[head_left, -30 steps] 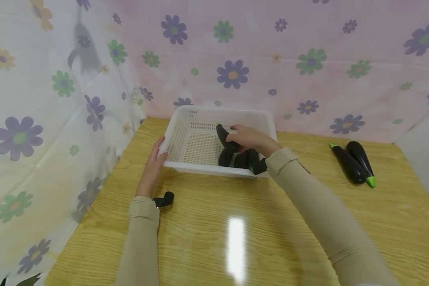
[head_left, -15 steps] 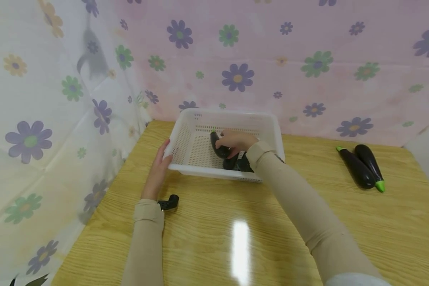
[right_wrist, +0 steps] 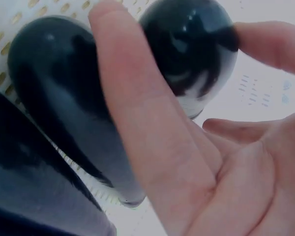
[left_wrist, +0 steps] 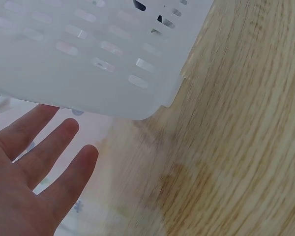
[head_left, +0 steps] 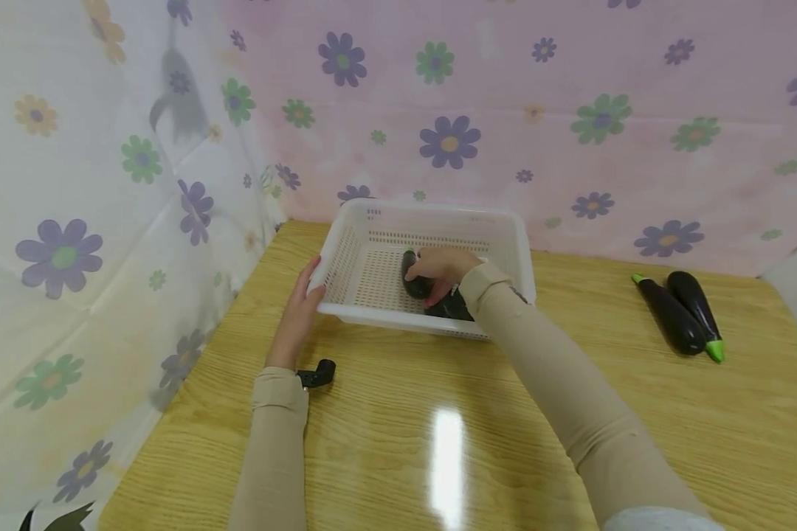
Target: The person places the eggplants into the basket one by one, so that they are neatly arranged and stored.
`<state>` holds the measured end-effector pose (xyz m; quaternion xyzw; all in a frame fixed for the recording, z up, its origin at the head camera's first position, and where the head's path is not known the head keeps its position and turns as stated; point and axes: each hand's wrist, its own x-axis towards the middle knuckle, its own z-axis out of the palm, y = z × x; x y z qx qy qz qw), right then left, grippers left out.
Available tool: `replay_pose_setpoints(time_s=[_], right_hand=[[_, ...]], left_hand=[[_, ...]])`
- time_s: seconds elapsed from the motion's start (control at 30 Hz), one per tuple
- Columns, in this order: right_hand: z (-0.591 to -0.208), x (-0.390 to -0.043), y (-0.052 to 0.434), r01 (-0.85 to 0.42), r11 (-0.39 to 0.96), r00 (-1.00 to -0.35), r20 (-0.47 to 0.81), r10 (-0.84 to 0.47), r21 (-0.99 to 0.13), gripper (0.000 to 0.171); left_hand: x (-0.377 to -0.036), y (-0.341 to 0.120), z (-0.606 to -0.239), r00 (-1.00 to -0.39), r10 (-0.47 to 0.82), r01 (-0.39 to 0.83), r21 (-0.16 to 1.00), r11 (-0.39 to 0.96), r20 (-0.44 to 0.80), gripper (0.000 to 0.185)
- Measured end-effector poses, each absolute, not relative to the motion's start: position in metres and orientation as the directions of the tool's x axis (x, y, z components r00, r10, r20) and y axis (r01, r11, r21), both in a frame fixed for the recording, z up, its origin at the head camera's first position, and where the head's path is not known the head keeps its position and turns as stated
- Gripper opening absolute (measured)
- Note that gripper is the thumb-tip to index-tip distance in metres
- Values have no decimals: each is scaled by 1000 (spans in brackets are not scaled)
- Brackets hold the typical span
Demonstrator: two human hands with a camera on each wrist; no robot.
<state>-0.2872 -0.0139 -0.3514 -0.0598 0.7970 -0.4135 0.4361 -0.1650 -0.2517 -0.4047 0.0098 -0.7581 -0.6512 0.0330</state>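
Note:
A white perforated plastic basket [head_left: 398, 317] stands on the wooden table. Inside it, my right hand [head_left: 443, 269] holds an eggplant [head_left: 412, 276]. In the right wrist view, this eggplant [right_wrist: 191, 49] is between the thumb and fingers. Other eggplants [right_wrist: 69, 93] lie beside it, partly hidden by the hand and sleeve in the head view. My left hand [head_left: 295, 313] touches the basket's left rim. The left wrist view shows several of its fingers [left_wrist: 71, 172] straight and spread by the basket wall [left_wrist: 103, 83]; the thumb is out of that view.
Two more eggplants [head_left: 680, 313] with green stems lie side by side on the table [head_left: 385, 435], to the right of the basket. A flowered cloth [head_left: 525, 103] hangs behind and at the left.
My right hand, with the eggplant, has gone lower into the basket and the eggplant lies nearer the others. The left hand stays at the rim. The head view has shifted slightly.

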Motion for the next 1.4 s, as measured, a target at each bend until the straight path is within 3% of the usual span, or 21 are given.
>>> replay_pose_setpoints(time_s=[0.2,0.4,0.57,0.83,1.13,1.4], right_hand=[[-347,-284,-15,227,695,-584,-667,-464,-682,44],[-351,-284,-18,86,776,-580,-664,-471,-625,41],[-352,-281,-21,57,802,-580,-673,-459,-595,37],[-357,-279,-21,-55,852,-608,-659,-442,-521,60],[-360,-279,-20,-63,821,-658,-595,-462,-568,81],[-360,-284,-15,-160,812,-644,-564,-517,-562,67]], left_hand=[[-175,-260,-423,-996,-77,30,987,160,43,48],[-168,-254,-413,-998,-64,16,991,133,25,50],[-162,-248,-402,-998,-58,12,991,134,20,52],[-172,-254,-416,-998,-63,18,991,136,27,50],[-166,-251,-407,-998,-53,26,987,157,35,49],[-161,-248,-400,-998,-55,6,985,174,16,50]])
